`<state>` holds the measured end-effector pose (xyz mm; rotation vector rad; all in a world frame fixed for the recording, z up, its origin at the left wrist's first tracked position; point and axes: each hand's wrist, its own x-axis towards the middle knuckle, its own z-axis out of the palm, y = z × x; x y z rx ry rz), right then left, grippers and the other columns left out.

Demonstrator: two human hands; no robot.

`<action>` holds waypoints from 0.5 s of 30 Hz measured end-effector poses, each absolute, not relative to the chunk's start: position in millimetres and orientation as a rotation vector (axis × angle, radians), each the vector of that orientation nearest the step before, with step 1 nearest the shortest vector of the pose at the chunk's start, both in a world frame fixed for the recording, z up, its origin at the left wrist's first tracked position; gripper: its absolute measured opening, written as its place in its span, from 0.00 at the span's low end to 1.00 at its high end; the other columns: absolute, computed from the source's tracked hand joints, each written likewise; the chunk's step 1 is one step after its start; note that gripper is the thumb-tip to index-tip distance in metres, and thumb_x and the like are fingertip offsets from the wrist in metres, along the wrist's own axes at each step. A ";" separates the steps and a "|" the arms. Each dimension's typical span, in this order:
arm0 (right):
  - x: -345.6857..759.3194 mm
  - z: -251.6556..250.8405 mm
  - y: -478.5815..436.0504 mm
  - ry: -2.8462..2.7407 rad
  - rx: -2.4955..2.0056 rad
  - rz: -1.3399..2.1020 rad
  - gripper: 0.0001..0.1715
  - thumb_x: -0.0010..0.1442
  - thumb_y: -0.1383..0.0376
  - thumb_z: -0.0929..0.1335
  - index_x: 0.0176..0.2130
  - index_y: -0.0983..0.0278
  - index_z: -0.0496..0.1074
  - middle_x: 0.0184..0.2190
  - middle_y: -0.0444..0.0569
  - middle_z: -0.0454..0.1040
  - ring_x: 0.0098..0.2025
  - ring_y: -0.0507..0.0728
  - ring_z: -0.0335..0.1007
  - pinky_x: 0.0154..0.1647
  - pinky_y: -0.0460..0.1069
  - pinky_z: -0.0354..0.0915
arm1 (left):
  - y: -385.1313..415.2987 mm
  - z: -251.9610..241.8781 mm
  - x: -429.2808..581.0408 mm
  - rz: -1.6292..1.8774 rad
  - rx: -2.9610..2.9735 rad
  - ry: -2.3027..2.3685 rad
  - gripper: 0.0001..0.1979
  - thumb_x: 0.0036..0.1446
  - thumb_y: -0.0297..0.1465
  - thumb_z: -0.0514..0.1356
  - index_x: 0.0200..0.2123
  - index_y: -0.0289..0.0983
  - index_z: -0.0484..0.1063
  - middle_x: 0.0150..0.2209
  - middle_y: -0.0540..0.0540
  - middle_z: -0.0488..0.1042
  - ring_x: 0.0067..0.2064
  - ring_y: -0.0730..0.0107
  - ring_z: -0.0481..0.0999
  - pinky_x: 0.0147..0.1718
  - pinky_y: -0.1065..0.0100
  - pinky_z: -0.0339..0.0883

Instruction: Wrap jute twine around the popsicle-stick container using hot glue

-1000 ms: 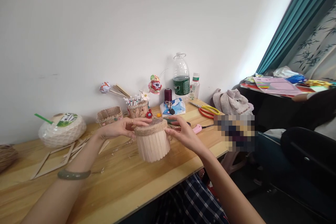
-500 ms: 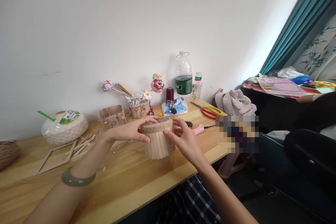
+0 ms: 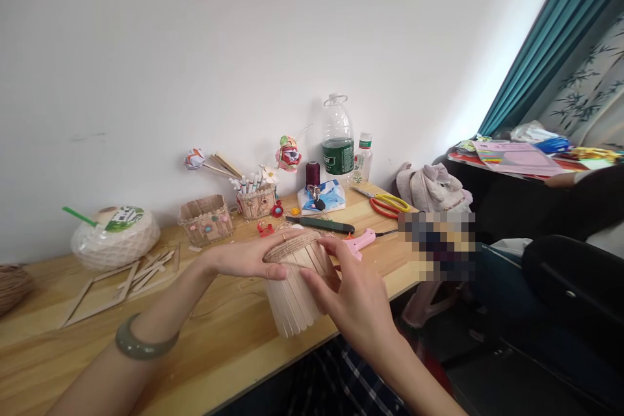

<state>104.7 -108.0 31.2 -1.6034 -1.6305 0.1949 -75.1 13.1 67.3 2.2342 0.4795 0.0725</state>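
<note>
A round container of wooden craft sticks (image 3: 292, 299) is held between both hands, tilted, above the front of the table. Twine (image 3: 291, 247) is wound around its upper end. My left hand (image 3: 256, 255) grips it from the left, with the thumb on the sticks and the fingers over the twine-wrapped end. From the right, my right hand (image 3: 348, 283) closes on its side, thumb in front. Its far side is hidden. Behind the container lie a dark green-handled cutter (image 3: 322, 225) and a pink glue gun (image 3: 361, 243).
Loose craft sticks (image 3: 143, 276) lie at left, near a wrapped coconut (image 3: 117, 237) and a twine ball (image 3: 14, 289). A stick basket (image 3: 207, 221), a pen holder (image 3: 257, 201), scissors (image 3: 385, 203) and a large bottle (image 3: 338, 143) stand or lie toward the wall. A person (image 3: 585, 195) is at right.
Both hands have brought the container lower and nearer to me, tilting it so its twine end leans away. The cutter behind it has come into fuller view.
</note>
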 end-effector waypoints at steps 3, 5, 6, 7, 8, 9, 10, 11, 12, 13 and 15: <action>106.1 28.2 -112.1 -1.638 -1.598 0.176 0.24 0.55 0.52 0.66 0.49 0.59 0.65 0.46 0.54 0.75 0.42 0.66 0.74 0.37 0.56 0.67 | 16.0 67.8 -77.6 0.033 2.189 0.410 0.47 0.49 0.56 0.56 0.65 0.39 0.44 0.68 0.44 0.42 0.67 0.52 0.42 0.64 0.57 0.38; 107.6 26.2 -113.6 -1.636 -1.582 0.159 0.24 0.55 0.52 0.67 0.48 0.59 0.64 0.46 0.54 0.75 0.42 0.65 0.74 0.38 0.57 0.67 | 16.1 69.2 -78.2 0.022 2.165 0.409 0.47 0.49 0.56 0.56 0.65 0.38 0.44 0.68 0.43 0.41 0.67 0.51 0.42 0.64 0.57 0.38; 108.2 25.2 -114.1 -1.635 -1.575 0.152 0.23 0.55 0.52 0.67 0.48 0.59 0.64 0.46 0.54 0.75 0.43 0.65 0.74 0.38 0.56 0.68 | 15.4 70.2 -78.0 0.017 2.158 0.423 0.47 0.50 0.55 0.56 0.65 0.37 0.45 0.68 0.43 0.41 0.67 0.50 0.42 0.63 0.57 0.39; 108.6 24.2 -114.4 -1.631 -1.567 0.147 0.22 0.55 0.52 0.67 0.47 0.59 0.65 0.45 0.53 0.76 0.42 0.65 0.74 0.37 0.56 0.68 | 14.5 71.3 -77.6 0.014 2.153 0.438 0.46 0.50 0.54 0.56 0.65 0.37 0.45 0.68 0.43 0.41 0.67 0.50 0.43 0.63 0.57 0.39; 108.8 23.4 -114.6 -1.626 -1.561 0.146 0.21 0.55 0.52 0.66 0.45 0.60 0.65 0.44 0.53 0.76 0.41 0.64 0.75 0.36 0.55 0.69 | 13.2 72.5 -76.9 0.010 2.152 0.447 0.45 0.51 0.53 0.57 0.65 0.38 0.45 0.68 0.44 0.42 0.67 0.51 0.43 0.63 0.57 0.40; 108.9 22.8 -114.7 -1.620 -1.555 0.140 0.19 0.56 0.52 0.66 0.44 0.60 0.65 0.42 0.52 0.77 0.39 0.63 0.75 0.34 0.54 0.69 | 11.9 73.5 -76.0 0.009 2.155 0.446 0.44 0.51 0.51 0.58 0.65 0.38 0.45 0.68 0.44 0.43 0.67 0.51 0.45 0.63 0.57 0.40; 108.9 22.6 -114.7 -1.616 -1.544 0.120 0.18 0.57 0.53 0.66 0.43 0.60 0.65 0.41 0.52 0.77 0.37 0.62 0.76 0.33 0.54 0.69 | 10.7 74.4 -74.9 0.009 2.160 0.442 0.44 0.51 0.49 0.59 0.65 0.39 0.45 0.67 0.45 0.44 0.66 0.52 0.46 0.63 0.57 0.41; 108.8 22.8 -114.6 -1.615 -1.525 0.078 0.16 0.58 0.53 0.65 0.42 0.61 0.65 0.42 0.52 0.77 0.36 0.61 0.76 0.32 0.53 0.70 | 9.6 75.0 -73.7 0.013 2.166 0.439 0.43 0.51 0.47 0.60 0.65 0.39 0.46 0.67 0.45 0.45 0.66 0.52 0.47 0.63 0.57 0.42; 108.8 23.4 -114.4 -1.619 -1.495 0.007 0.14 0.59 0.55 0.64 0.41 0.61 0.65 0.43 0.53 0.76 0.36 0.60 0.76 0.32 0.52 0.70 | 8.8 75.2 -72.5 0.021 2.174 0.438 0.42 0.52 0.46 0.60 0.65 0.39 0.46 0.67 0.45 0.45 0.66 0.52 0.47 0.62 0.56 0.43; 108.8 24.4 -114.2 -1.632 -1.450 -0.087 0.12 0.61 0.56 0.64 0.40 0.62 0.66 0.45 0.54 0.75 0.37 0.60 0.75 0.34 0.52 0.69 | 8.3 75.2 -71.4 0.035 2.182 0.439 0.42 0.52 0.45 0.60 0.65 0.39 0.47 0.67 0.44 0.46 0.66 0.52 0.48 0.62 0.56 0.44; 109.1 27.2 -113.2 -1.674 -1.342 -0.286 0.07 0.62 0.61 0.63 0.37 0.62 0.67 0.44 0.54 0.75 0.40 0.59 0.74 0.36 0.51 0.69 | 7.9 74.4 -69.6 0.070 2.190 0.451 0.40 0.52 0.43 0.60 0.64 0.39 0.48 0.67 0.44 0.48 0.66 0.53 0.48 0.62 0.56 0.44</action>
